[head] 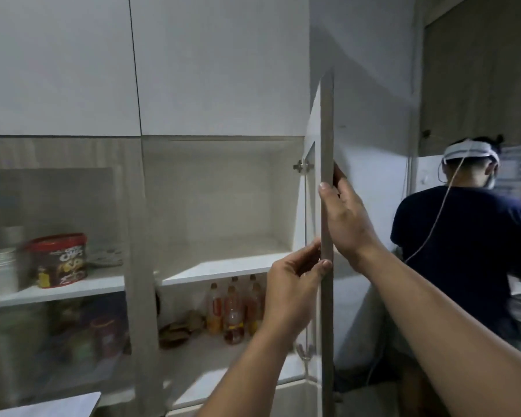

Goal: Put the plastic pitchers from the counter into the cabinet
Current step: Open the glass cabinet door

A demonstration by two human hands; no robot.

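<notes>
A tall cabinet door (327, 133) stands swung wide, seen edge-on in the middle of the view. My right hand (348, 224) grips its edge higher up, fingers wrapped behind the panel. My left hand (295, 288) pinches the same edge lower down. Behind the door the cabinet (223, 188) shows a bare white upper shelf (217, 267). No plastic pitcher is in view.
Several drink bottles (233, 308) stand on the lower shelf. Left, behind a glass door (54, 212), sit a red snack tub (61, 260) and stacked cups (3, 270). A person in a dark shirt (466, 251) stands close at the right, back turned, by a counter.
</notes>
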